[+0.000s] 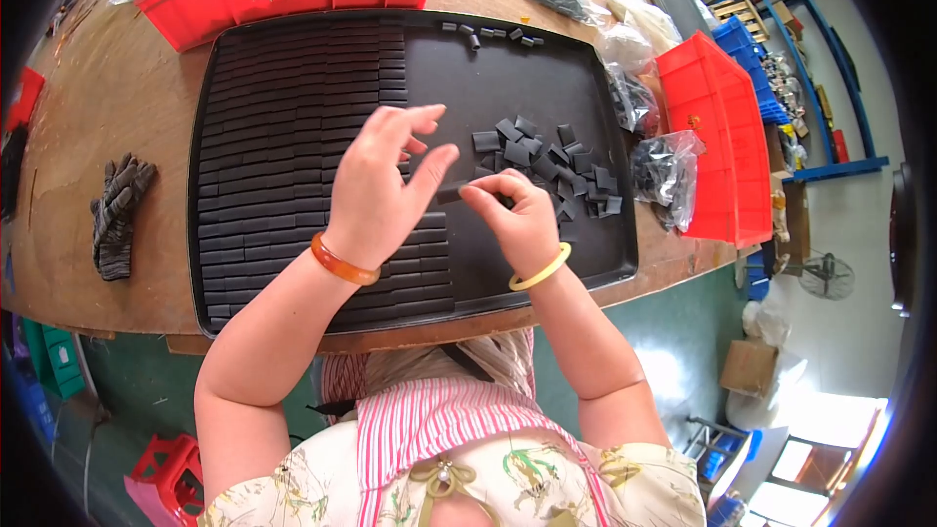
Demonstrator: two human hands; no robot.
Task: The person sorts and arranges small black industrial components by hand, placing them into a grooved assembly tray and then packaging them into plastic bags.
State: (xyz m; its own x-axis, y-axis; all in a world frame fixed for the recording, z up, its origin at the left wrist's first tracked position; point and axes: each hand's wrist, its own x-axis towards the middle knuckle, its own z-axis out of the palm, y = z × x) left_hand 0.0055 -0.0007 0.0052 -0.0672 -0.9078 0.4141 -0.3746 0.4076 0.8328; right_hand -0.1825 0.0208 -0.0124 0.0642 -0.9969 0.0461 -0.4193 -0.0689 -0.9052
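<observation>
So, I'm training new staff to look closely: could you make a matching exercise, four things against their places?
1. Loose black rectangular pieces
2. Tight rows of flat black pieces
3. Glossy orange round bangle
4. Pale yellow round bangle

A. Right hand's wrist
B. Black tray's left part
C. Left hand's wrist
D. Black tray's right part

Pairs: 1-D, 2-B, 3-C, 4-A

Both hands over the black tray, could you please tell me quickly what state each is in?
Left hand: open, thumb and fingers apart, nothing visible in it.
Right hand: closed, apparently pinching a small black piece.
</observation>
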